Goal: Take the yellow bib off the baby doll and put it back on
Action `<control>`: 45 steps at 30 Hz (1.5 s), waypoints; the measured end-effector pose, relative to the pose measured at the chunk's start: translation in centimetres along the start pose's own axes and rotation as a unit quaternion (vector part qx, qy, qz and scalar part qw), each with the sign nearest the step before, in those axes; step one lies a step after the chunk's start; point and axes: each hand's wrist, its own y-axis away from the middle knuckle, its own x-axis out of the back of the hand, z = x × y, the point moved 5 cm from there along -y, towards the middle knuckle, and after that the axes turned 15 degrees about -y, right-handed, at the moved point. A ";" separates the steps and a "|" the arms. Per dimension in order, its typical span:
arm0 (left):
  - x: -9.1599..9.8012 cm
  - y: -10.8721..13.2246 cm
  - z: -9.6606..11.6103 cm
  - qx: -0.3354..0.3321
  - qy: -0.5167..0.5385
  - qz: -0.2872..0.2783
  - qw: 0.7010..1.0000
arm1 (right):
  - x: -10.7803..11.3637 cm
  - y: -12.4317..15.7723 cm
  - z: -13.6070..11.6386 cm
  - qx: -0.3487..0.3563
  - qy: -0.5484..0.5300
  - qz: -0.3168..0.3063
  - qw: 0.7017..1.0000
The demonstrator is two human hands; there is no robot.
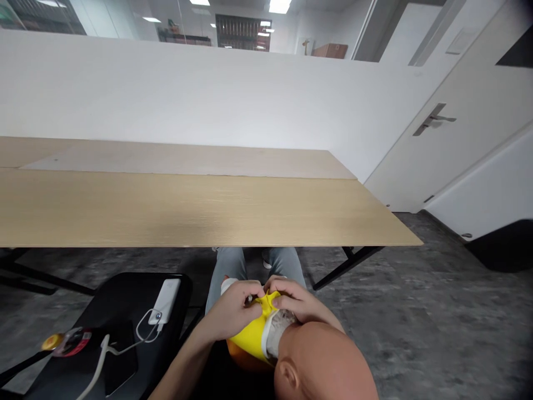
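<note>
A bald baby doll (328,361) lies across my lap, its head toward the lower right. It wears a yellow garment (250,339) with a white neck edge, and greyish lacy fabric (280,331) shows at the neck. My left hand (239,305) pinches the yellow cloth from the left side. From the right, my right hand (293,300) pinches the same cloth, close to the left fingertips. Between the two hands the fabric is bunched up. Any fastener under the fingers is too hidden to make out.
A wooden table (187,211) stands ahead of my knees. To my left, a black chair seat (137,294) carries a white power bank (165,300) with a cable, a dark phone (120,355) and a tape roll (73,341). A white door (470,111) is at the right.
</note>
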 end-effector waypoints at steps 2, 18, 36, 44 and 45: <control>0.0 0.0 0.0 -0.001 -0.002 0.000 1.000 | 0.0 0.0 0.1 -0.005 0.000 0.005 1.000; 0.1 0.0 0.3 -0.007 -0.022 -0.008 1.000 | 0.3 0.1 0.8 -0.063 -0.018 0.051 0.997; 0.5 0.2 0.0 -0.006 0.003 0.000 1.000 | 0.9 0.6 2.1 -0.081 -0.118 0.157 0.977; 3.7 2.6 1.2 -0.109 0.057 -0.030 0.992 | 1.6 0.3 2.2 -0.059 -0.219 0.267 0.937; 4.0 2.9 1.3 -0.120 0.065 -0.035 0.990 | 1.6 0.2 2.2 -0.055 -0.220 0.272 0.935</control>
